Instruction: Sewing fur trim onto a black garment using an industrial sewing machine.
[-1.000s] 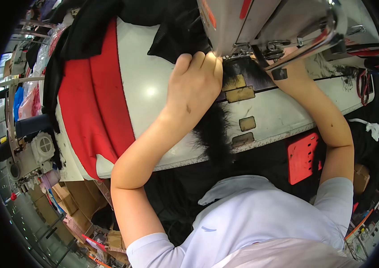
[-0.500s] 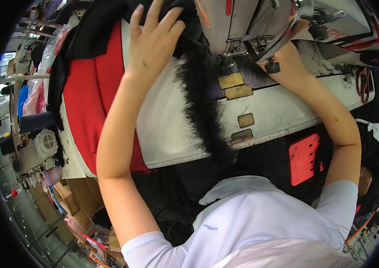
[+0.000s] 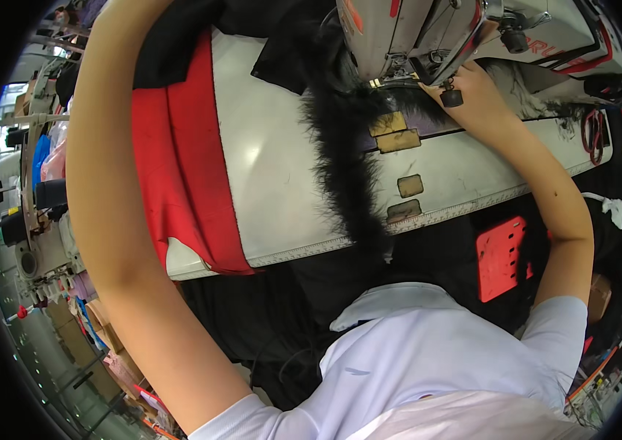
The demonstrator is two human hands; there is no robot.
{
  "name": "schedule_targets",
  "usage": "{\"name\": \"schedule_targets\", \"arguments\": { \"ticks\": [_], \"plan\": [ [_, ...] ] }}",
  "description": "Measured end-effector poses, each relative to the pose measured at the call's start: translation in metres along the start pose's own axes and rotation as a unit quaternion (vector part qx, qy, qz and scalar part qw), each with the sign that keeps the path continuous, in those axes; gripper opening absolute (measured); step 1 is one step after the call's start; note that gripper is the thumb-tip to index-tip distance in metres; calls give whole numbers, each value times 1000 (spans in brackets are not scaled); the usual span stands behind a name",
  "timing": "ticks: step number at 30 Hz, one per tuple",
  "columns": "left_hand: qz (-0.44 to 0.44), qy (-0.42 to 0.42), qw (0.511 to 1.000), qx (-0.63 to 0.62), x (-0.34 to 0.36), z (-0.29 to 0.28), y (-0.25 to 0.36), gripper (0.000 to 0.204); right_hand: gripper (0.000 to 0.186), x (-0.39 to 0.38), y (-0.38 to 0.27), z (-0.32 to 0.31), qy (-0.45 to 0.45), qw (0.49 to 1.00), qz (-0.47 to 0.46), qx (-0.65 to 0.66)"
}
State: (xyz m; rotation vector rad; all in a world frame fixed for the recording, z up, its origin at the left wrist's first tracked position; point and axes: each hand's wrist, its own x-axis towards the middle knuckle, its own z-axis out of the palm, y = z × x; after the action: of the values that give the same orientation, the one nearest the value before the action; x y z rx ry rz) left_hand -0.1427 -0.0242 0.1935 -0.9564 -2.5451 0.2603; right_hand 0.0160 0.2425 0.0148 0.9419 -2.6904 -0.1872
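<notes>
A sewing machine (image 3: 421,37) stands at the top, its needle area over black fabric. My right hand (image 3: 476,99) is just right of the needle area, with fingertips at the black fabric's edge. The machine head and a dark knob hide most of its fingers, so I cannot tell their grip. A strip of black fur trim (image 3: 344,172) runs from the needle area down over the table's front edge. My left arm (image 3: 109,183) reaches up the left side and out of the picture; its hand is not visible. Red cloth (image 3: 186,169) with black fabric (image 3: 171,55) hangs beside that arm.
The pale machine table (image 3: 267,161) has a ruler tape (image 3: 465,196) along its front edge. Red-handled scissors (image 3: 593,136) lie at its right end. A red perforated plate (image 3: 500,257) sits below, near my right forearm. Other machines and shelving stand at far left.
My left hand has moved up and left, out of the picture. The red cloth has shifted right, and its lower corner has lifted. The right hand stays by the needle.
</notes>
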Motion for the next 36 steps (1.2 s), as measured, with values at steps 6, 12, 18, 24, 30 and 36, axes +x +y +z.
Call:
{"name": "schedule_targets", "arguments": {
  "ticks": [6,12,18,24,30,36],
  "plan": [
    [210,-112,940,-243,-109,37,81,18,39,-6,-27,-12,40,997,-11,-60],
    [125,89,963,-220,-138,89,127,20,49,0,-55,-12,105,994,-15,38],
    [6,-6,998,-59,-146,91,143,25,31,3,-34,2,51,991,90,81],
    [83,81,991,74,-159,96,147,19,15,18,-34,1,161,933,142,289],
    [58,95,994,9,-156,106,144,26,9,14,-22,12,110,967,128,191],
    [89,105,990,-8,-142,112,158,29,14,-5,-15,-6,88,990,109,-10]
  ]
}}
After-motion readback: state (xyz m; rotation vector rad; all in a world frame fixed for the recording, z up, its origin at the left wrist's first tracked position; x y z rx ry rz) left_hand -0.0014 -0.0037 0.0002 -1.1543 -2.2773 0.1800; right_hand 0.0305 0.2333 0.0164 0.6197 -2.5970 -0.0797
